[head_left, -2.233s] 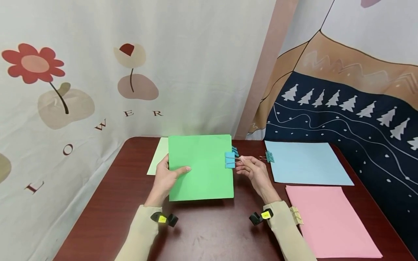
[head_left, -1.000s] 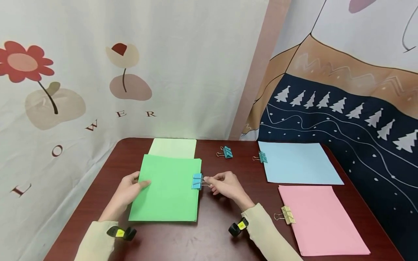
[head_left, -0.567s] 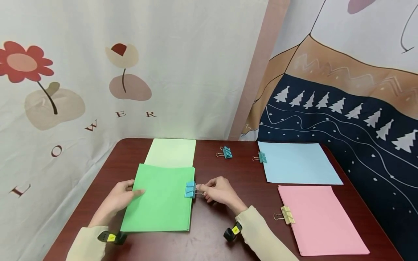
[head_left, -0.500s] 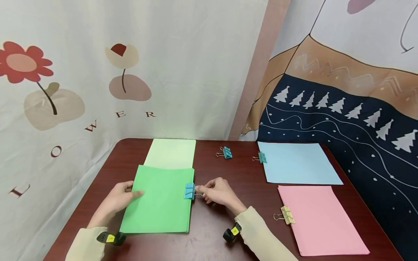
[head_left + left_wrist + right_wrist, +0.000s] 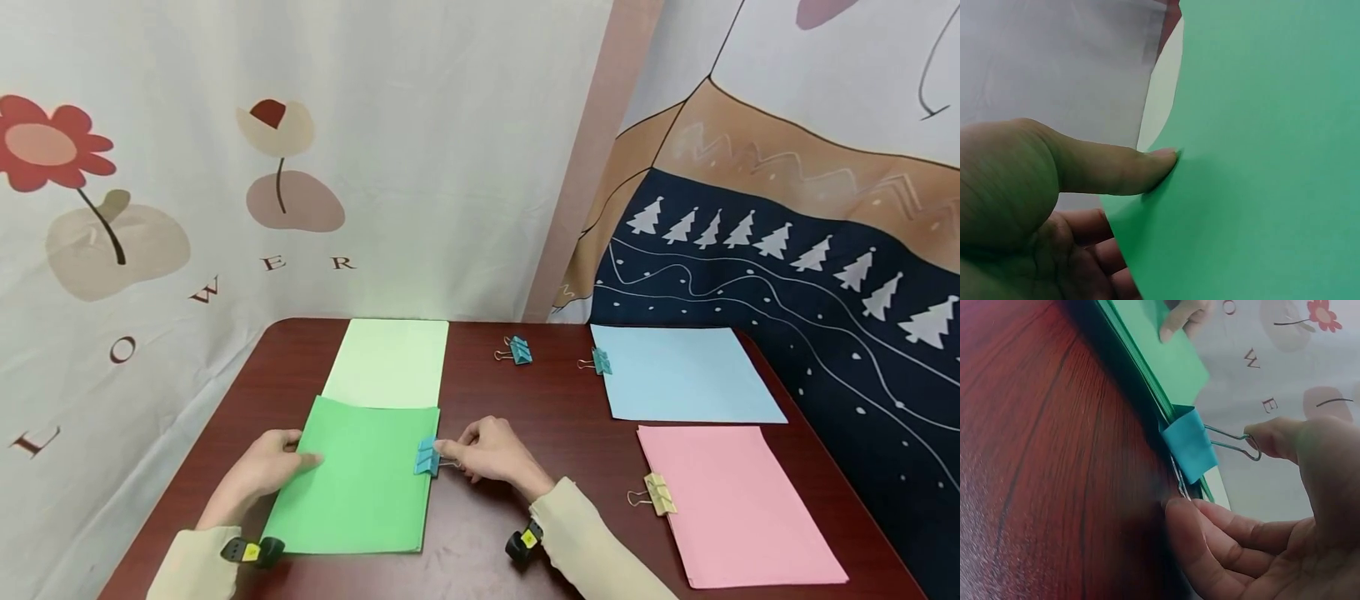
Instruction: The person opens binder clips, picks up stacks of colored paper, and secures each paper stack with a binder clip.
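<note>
A stack of green paper [image 5: 352, 492] is in front of me, its far edge overlapping a pale green sheet [image 5: 390, 362] in the head view. My left hand [image 5: 262, 467] pinches the stack's left edge, thumb [image 5: 1129, 169] on top and the other fingers underneath. On the right edge sits a blue binder clip [image 5: 1191, 444], its body around the layered sheets. My right hand [image 5: 487, 450] holds the clip by its wire handles: the thumb is at the upper loop [image 5: 1235, 442], and the index fingertip meets the lower one.
A loose teal binder clip [image 5: 521, 350] lies toward the back of the dark red table [image 5: 555, 400]. At right are a light blue sheet [image 5: 690, 375] with a teal clip [image 5: 602, 361] and a pink stack [image 5: 742, 508] with a yellow clip [image 5: 660, 494]. A printed curtain hangs behind.
The raised green stack has come down and moved toward me and left, with both hands following. More of the pale green sheet shows, and the loose teal clip has come into full view.
</note>
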`<state>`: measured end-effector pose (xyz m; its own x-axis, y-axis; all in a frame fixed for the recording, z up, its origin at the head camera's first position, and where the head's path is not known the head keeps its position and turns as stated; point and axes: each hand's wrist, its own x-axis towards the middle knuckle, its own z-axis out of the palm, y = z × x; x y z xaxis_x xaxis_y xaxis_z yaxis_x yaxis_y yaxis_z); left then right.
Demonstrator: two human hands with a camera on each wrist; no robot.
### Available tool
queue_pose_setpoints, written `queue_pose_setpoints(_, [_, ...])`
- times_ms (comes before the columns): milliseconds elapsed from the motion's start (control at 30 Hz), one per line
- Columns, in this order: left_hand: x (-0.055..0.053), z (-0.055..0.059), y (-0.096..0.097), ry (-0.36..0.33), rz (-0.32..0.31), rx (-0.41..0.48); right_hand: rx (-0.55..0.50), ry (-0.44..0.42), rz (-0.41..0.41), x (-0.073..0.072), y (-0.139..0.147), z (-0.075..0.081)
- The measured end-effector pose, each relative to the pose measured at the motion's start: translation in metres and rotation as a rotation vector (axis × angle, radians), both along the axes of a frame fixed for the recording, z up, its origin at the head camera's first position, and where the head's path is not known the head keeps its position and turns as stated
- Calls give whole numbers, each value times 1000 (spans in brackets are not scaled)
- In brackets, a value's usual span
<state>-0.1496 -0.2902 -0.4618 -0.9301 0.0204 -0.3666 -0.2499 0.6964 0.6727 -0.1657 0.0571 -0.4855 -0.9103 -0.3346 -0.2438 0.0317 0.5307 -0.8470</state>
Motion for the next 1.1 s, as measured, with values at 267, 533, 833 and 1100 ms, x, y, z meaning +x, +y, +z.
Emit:
queue_pose_setpoints(267, [2, 0, -1, 3, -7, -95, 25, 42, 53, -1, 0, 0])
queue_pose_setpoints(533, [6, 5, 1, -31, 8, -212, 102, 125, 139, -2, 2, 0])
queue_pose_setpoints(833, [10, 16, -6, -77, 49, -306, 182, 202, 234, -11, 9, 5])
queue_pose_setpoints(1100, [-3, 15, -4, 126, 64, -312, 171, 314, 205, -23, 22, 15])
